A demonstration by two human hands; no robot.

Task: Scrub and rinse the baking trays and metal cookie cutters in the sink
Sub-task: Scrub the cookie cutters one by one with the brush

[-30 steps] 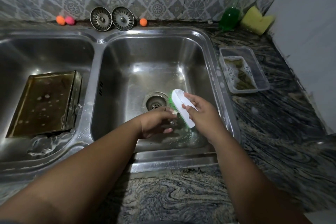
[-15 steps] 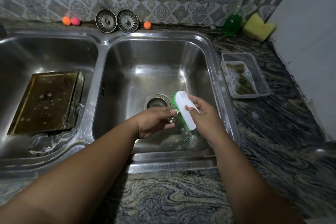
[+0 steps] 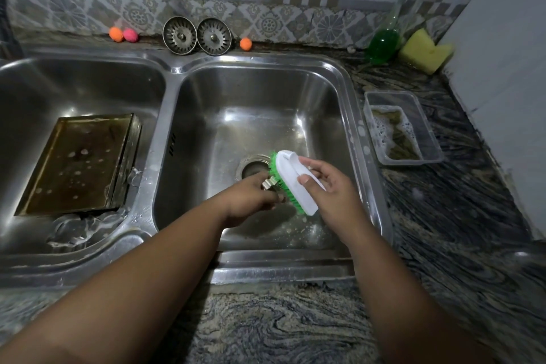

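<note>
Over the right basin (image 3: 348, 127) of the steel double sink, my left hand (image 3: 251, 201) grips a small metal cookie cutter (image 3: 270, 184), mostly hidden by my fingers. My right hand (image 3: 331, 189) holds a white scrub brush (image 3: 295, 180) with green bristles, and the bristles press against the cutter. A dark, wet baking tray (image 3: 79, 162) dotted with soap suds lies in the left basin (image 3: 88, 86), with foam at its near edge.
Two sink strainers (image 3: 196, 35) lean on the tiled backsplash among small orange and pink balls (image 3: 122, 34). A bottle of green liquid (image 3: 384, 44), a yellow sponge (image 3: 425, 50) and a clear tub of soapy water (image 3: 401, 127) stand on the marbled counter to the right.
The brush has shifted slightly against the cutter between my hands, above the drain. The head view has tilted a little; the tray has not moved.
</note>
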